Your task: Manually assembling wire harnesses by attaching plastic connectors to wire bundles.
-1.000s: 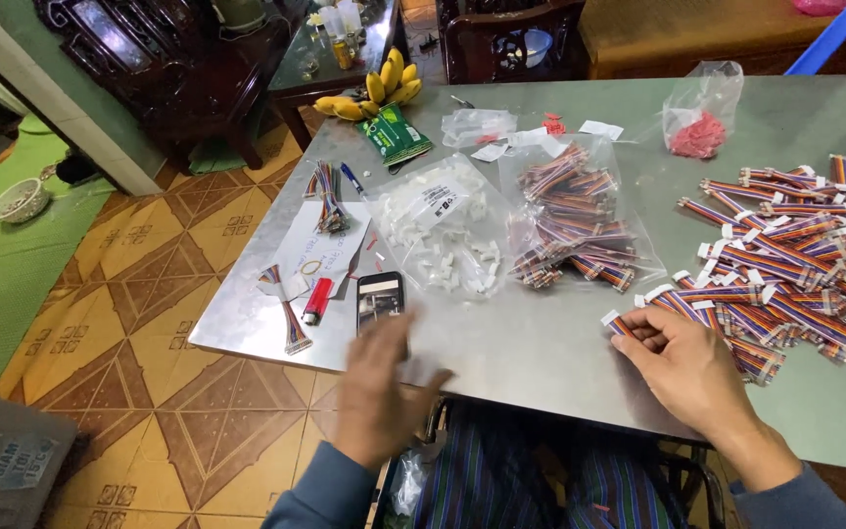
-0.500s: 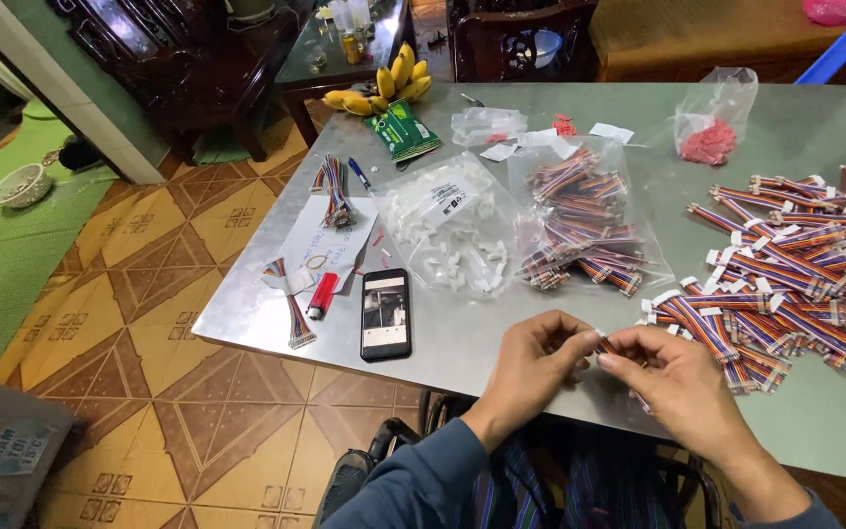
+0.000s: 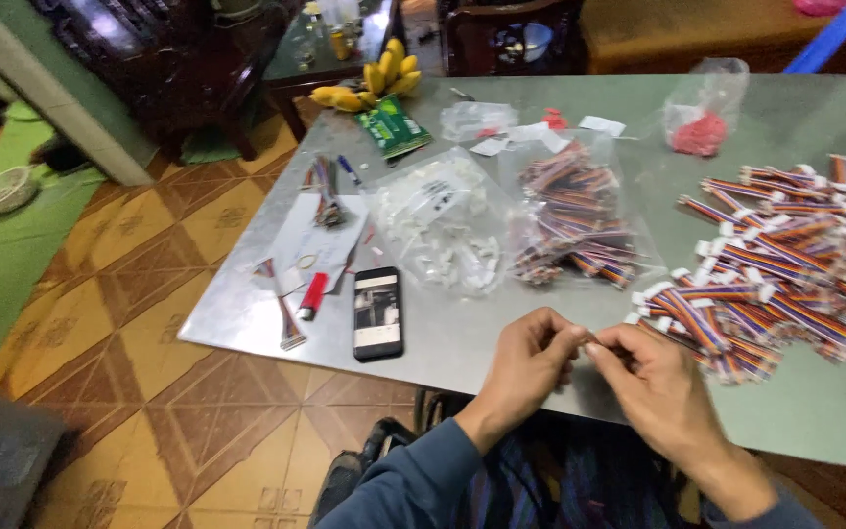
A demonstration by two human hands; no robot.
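A grey metal-topped table [image 3: 501, 343] is set over a tiled brown floor [image 3: 129, 294], and it's pretty crowded. At the near edge, the left hand [image 3: 526, 367] and right hand [image 3: 658, 387] are brought together, fingertips pinched closed on something tiny and whitish [image 3: 587, 345] between them; what exactly it is can't be made out. Just to the right, a big heap of rainbow ribbon cables [image 3: 775, 274] with white plugs is spread out, and more are bagged up [image 3: 575, 220] beside a bag of white connectors [image 3: 443, 230]. A phone [image 3: 378, 313] is left lying near the left hand. Since the work is held right over the table's edge, the little piece could easily be fumbled and lost to the floor, or the heap could be nudged by the right wrist.
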